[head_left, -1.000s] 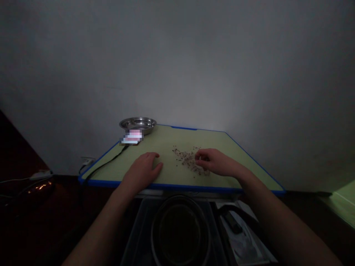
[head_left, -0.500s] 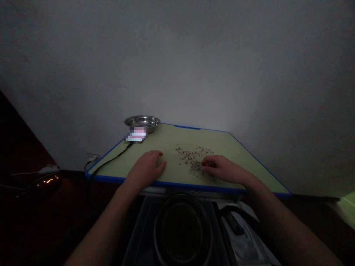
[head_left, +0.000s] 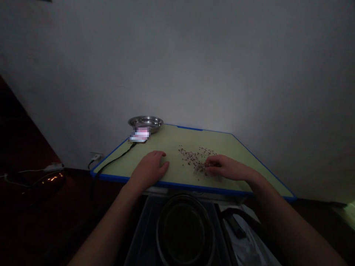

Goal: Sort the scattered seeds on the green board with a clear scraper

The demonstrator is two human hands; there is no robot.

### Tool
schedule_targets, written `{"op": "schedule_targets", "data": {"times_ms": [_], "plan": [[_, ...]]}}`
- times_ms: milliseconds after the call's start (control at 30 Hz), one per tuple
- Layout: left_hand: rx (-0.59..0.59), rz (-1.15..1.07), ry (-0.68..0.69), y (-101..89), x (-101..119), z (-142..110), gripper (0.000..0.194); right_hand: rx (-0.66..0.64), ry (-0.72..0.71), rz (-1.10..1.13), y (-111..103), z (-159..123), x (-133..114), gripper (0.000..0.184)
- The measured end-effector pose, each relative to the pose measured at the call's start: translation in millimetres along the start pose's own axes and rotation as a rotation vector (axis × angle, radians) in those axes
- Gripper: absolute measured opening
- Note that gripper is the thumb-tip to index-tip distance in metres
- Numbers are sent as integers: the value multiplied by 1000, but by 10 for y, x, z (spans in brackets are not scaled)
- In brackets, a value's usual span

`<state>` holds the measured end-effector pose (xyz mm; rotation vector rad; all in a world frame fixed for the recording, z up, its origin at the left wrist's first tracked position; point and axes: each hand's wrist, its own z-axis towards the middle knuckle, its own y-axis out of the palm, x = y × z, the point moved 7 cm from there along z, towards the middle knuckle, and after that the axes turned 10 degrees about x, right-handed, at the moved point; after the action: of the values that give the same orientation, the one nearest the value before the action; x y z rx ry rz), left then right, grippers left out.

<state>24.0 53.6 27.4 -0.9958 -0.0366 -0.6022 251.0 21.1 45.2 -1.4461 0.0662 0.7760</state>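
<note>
Grains point(head_left: 192, 159), dark and tiny, lie scattered by the curled right hand point(head_left: 226, 168).

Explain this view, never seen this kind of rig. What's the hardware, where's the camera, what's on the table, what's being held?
There is no robot here: these are a person's bare hands. One camera worn on the head takes every picture, looking forward and down. Small dark bits lie scattered on a pale tabletop with a blue edge. At its far left are a shiny metal basin and, in front of it, a pixelated object with a black cable. The right hand is curled at the bits; whether it holds any can't be told. The left hand is open to their left, with nothing visible in it.
</note>
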Motion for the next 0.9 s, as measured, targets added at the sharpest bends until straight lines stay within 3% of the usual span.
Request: {"op": "schedule_targets", "data": {"times_ms": [200,533,733,900], "plan": [[-4,1,10,12,-5,5,37,-10,-10,-9,-27,-2,41,12],[-8,-10,-3,-16,17,-2,37,-66,-38,26,55,-21,-264,12],[-1,-15,14,-2,9,0,35,55,-8,-37,-45,64,-188,14],[-11,-16,4,-11,18,2,33,110,-3,-82,59,51,-246,13]]}}
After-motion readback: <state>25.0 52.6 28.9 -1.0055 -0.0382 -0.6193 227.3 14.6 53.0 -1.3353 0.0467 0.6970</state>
